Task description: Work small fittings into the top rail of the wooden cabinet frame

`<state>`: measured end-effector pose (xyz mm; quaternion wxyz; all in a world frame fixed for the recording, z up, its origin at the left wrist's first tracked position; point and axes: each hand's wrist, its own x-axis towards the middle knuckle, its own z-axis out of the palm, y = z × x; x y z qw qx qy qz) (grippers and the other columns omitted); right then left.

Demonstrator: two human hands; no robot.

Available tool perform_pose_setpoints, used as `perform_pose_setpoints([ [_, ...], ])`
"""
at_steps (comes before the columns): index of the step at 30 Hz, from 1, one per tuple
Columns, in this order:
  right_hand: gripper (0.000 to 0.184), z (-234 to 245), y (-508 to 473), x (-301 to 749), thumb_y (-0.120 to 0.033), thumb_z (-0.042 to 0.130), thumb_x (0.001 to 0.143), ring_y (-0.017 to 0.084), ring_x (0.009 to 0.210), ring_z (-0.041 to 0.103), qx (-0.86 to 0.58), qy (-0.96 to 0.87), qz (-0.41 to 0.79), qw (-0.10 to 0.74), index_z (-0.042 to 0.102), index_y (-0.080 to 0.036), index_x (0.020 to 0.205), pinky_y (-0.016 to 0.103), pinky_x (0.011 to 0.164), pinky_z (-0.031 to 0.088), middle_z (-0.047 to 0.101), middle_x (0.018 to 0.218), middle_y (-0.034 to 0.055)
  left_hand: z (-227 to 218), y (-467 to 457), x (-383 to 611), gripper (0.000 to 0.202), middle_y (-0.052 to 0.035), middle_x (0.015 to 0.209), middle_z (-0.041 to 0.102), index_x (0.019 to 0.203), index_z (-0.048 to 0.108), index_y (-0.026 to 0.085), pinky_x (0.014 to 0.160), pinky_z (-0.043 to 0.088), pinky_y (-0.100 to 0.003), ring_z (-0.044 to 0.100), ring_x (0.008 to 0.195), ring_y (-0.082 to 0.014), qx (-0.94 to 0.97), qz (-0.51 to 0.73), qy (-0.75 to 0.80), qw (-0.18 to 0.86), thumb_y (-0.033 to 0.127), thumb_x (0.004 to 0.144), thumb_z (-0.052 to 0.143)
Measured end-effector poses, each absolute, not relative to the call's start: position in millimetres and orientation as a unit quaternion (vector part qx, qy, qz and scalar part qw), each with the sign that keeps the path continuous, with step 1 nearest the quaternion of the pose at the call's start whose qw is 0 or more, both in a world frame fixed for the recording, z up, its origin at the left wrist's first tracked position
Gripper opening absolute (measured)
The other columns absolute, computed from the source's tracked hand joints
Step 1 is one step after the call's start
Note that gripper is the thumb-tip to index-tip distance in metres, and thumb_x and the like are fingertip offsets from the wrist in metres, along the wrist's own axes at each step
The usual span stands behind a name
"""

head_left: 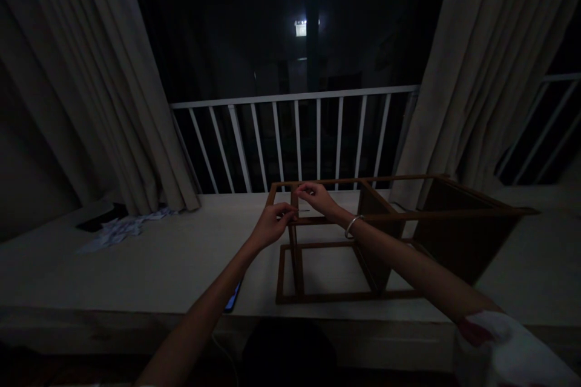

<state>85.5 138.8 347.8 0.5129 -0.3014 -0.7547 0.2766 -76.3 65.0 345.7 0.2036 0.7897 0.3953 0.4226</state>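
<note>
A brown wooden shelf frame (336,297) lies on its side on the pale window ledge (190,266). Over the frame's left end, my left hand (271,227) is closed in a pinch, its fingertips at the front upper rail. My right hand (318,198) is pinched too, slightly higher and farther back, near the short crosspiece (295,195) at that end. Whatever either pinch holds is too small and dark to name. A short thin dark piece (305,211) shows between the hands; its kind is unclear.
Crumpled papers or wrappings (120,230) lie at the left of the ledge. A phone (233,297) with a lit screen rests by the front edge, partly behind my left forearm. White railing (290,98) runs behind, between curtains (109,78). Solid panels (458,233) fill the frame's right end.
</note>
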Motion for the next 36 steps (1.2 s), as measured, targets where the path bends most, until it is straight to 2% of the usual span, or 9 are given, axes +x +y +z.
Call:
perform_pose_setpoints([
  [13, 0.025, 349, 135, 83, -0.037, 0.056, 0.070, 0.011, 0.069, 0.053, -0.286, -0.776, 0.307, 0.471, 0.060, -0.013, 0.076, 0.023, 0.061, 0.040, 0.060, 0.075, 0.0036, 350, 69, -87, 0.021, -0.0076, 0.081, 0.065, 0.082, 0.057, 0.011, 0.075, 0.047, -0.030, 0.061, 0.079, -0.0159, 0.764, 0.407, 0.369, 0.338, 0.029, 0.077, 0.048],
  [21, 0.026, 358, 120, 87, -0.034, 0.055, 0.072, 0.012, 0.075, 0.055, -0.198, -0.825, 0.349, 0.397, 0.061, -0.013, 0.085, 0.024, 0.065, 0.042, 0.060, 0.081, 0.0043, 356, 72, -90, 0.023, -0.0080, 0.082, 0.065, 0.081, 0.059, 0.011, 0.076, 0.045, -0.029, 0.060, 0.082, -0.0169, 0.765, 0.377, 0.365, 0.374, 0.031, 0.074, 0.052],
  [25, 0.024, 362, 114, 90, -0.032, 0.052, 0.075, 0.013, 0.079, 0.055, -0.183, -0.831, 0.325, 0.412, 0.062, -0.013, 0.086, 0.025, 0.070, 0.041, 0.061, 0.084, 0.0052, 363, 73, -94, 0.027, -0.0066, 0.081, 0.064, 0.081, 0.061, 0.010, 0.070, 0.044, -0.025, 0.058, 0.077, -0.0147, 0.783, 0.341, 0.352, 0.382, 0.034, 0.073, 0.054],
  [28, 0.025, 364, 110, 91, -0.032, 0.051, 0.076, 0.014, 0.080, 0.055, -0.168, -0.846, 0.332, 0.382, 0.063, -0.012, 0.086, 0.026, 0.071, 0.041, 0.061, 0.083, 0.0054, 367, 76, -98, 0.031, -0.0058, 0.080, 0.064, 0.085, 0.062, 0.009, 0.066, 0.044, -0.023, 0.057, 0.073, -0.0138, 0.790, 0.310, 0.348, 0.398, 0.037, 0.072, 0.055],
  [32, 0.025, 366, 107, 90, -0.032, 0.052, 0.075, 0.013, 0.076, 0.053, -0.161, -0.874, 0.302, 0.345, 0.064, -0.014, 0.088, 0.027, 0.072, 0.041, 0.060, 0.080, 0.0039, 368, 80, -99, 0.037, -0.0082, 0.087, 0.064, 0.089, 0.061, 0.009, 0.069, 0.044, -0.025, 0.058, 0.077, -0.0153, 0.779, 0.291, 0.340, 0.438, 0.041, 0.071, 0.056],
  [36, 0.017, 367, 104, 89, -0.026, 0.055, 0.074, 0.013, 0.079, 0.049, -0.162, -0.893, 0.218, 0.358, 0.066, -0.018, 0.083, 0.029, 0.077, 0.038, 0.057, 0.076, 0.0027, 369, 80, -98, 0.039, -0.0080, 0.089, 0.064, 0.089, 0.061, 0.010, 0.072, 0.045, -0.026, 0.058, 0.080, -0.0166, 0.772, 0.290, 0.338, 0.454, 0.043, 0.070, 0.056],
])
